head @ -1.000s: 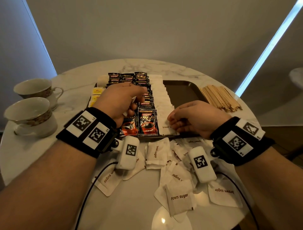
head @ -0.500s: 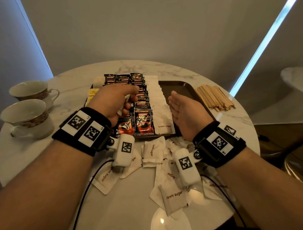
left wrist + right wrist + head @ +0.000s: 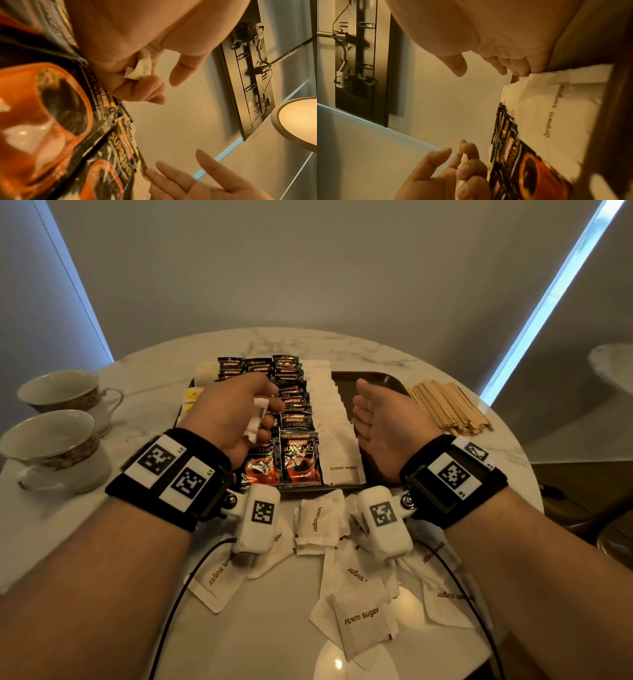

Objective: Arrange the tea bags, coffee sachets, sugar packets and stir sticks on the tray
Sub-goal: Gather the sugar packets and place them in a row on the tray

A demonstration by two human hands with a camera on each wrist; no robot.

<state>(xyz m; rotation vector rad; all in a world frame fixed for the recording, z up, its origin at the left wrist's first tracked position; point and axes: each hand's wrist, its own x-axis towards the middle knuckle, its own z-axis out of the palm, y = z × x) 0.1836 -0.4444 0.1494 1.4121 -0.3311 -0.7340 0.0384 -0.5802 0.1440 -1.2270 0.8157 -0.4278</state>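
A dark tray (image 3: pixel 373 380) on the round marble table holds yellow tea bags (image 3: pixel 192 396) at its left, black coffee sachets (image 3: pixel 298 457) in rows, and a column of white brown sugar packets (image 3: pixel 330 419). My left hand (image 3: pixel 239 412) hovers over the coffee sachets and grips a crumpled white sugar packet (image 3: pixel 257 420), the packet (image 3: pixel 139 67) tucked under its curled fingers. My right hand (image 3: pixel 380 412) stands on its edge, fingers straight, against the right side of the sugar column, holding nothing. Wooden stir sticks (image 3: pixel 448 409) lie in a pile right of the tray.
Several loose brown sugar packets (image 3: pixel 363 616) lie scattered on the table near its front edge, under my wrists. Two teacups (image 3: pixel 51 446) stand at the left. The tray's right half is bare.
My right hand has lifted off the nearest sugar packet, straightened its fingers and turned on edge beside the sugar column. My left hand has kept its packet over the coffee sachets.
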